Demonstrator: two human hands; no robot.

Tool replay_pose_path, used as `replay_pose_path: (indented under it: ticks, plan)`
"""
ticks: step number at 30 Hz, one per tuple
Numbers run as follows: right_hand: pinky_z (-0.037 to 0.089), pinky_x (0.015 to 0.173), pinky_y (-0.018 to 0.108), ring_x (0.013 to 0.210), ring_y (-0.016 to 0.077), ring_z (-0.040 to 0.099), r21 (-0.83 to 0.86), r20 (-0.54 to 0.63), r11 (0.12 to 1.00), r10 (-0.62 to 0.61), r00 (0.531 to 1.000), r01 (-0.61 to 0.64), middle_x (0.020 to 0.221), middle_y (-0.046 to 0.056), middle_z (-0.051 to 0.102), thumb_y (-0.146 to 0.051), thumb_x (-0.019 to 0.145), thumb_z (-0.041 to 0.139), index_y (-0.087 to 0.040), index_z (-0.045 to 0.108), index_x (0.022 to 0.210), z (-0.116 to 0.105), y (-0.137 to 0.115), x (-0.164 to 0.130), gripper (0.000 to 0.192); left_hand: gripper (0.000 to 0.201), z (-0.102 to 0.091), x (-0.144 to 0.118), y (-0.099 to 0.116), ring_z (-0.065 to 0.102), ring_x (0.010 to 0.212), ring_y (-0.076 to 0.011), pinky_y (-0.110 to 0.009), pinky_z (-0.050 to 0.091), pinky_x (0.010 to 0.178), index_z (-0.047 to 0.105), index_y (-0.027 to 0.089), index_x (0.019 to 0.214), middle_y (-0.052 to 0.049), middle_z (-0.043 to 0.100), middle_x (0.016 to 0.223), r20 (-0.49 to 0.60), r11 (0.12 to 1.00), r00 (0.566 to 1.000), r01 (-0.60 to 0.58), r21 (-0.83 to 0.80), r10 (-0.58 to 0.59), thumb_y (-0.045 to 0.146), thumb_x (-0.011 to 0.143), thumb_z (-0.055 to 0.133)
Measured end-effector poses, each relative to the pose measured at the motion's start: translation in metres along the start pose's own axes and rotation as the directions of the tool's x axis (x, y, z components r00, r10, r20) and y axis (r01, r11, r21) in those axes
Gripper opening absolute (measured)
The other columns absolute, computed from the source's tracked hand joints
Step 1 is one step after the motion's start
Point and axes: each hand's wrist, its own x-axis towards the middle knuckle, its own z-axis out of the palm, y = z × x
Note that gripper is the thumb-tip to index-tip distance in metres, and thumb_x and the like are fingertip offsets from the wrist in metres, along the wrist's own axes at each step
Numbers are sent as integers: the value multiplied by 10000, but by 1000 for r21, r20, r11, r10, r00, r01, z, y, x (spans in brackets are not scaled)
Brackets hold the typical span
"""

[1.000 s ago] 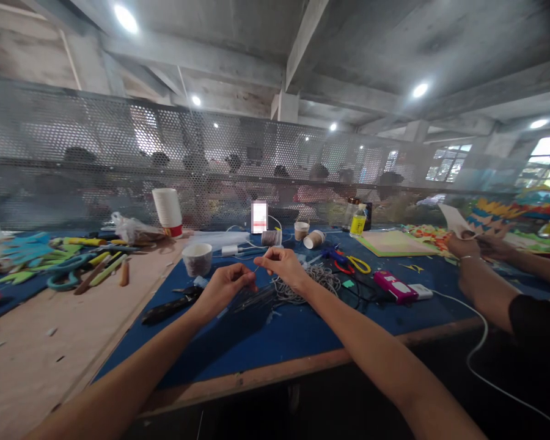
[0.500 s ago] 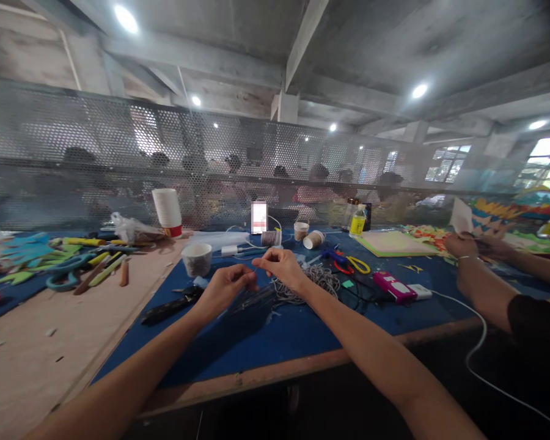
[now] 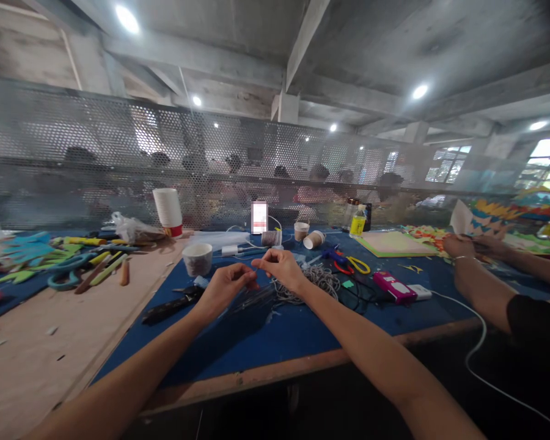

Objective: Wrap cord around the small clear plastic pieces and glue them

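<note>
Over the blue mat [image 3: 256, 354], my left hand [image 3: 227, 287] and my right hand [image 3: 279, 267] meet fingertip to fingertip. Both are closed in a pinch, and whatever sits between the fingers is too small to make out. A tangled heap of grey cord [image 3: 318, 284] lies just beyond my right hand, partly hidden by it. Under and between the hands are thin clear strips [image 3: 252, 299], blurry in outline. A black-handled tool [image 3: 165, 310] rests to the left of my left hand, and a paper cup [image 3: 197, 260] stands behind it.
Stacked white cups [image 3: 167, 211], blue scissors [image 3: 66, 275] and carving tools [image 3: 101, 269] are at left. Further right lie red-and-yellow-handled tools [image 3: 352, 264], a magenta device [image 3: 394, 287] with a white cable, and a yellow bottle [image 3: 357, 221]. Another person's hands [image 3: 462, 247] hold paper.
My hands stay nearly in place, fingertips still close together. The other person's hands at right have shifted slightly left.
</note>
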Motion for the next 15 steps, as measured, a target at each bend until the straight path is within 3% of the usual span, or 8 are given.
replay_pose_path:
  ticks: [6,15]
  plan:
    - [334,503,226,502,94,462,-47,33,999,-4,999,5,536,-34,530,-544,725,708,-167,577,649,5,2,-1,406,228,3,2,-8,639,662,-182,-291,473,647,633,178,852,-13,689,713,-140,1000,990,-31,-1,31,343,721,720]
    - [333,526,232,513,99,450,-82,33,997,-4,999,7,534,-16,557,-608,794,601,-160,637,676,2,-1,-2,465,364,3,2,-6,643,678,-182,-323,528,679,646,157,1024,-22,696,762,-132,979,991,-28,-202,1,362,734,724]
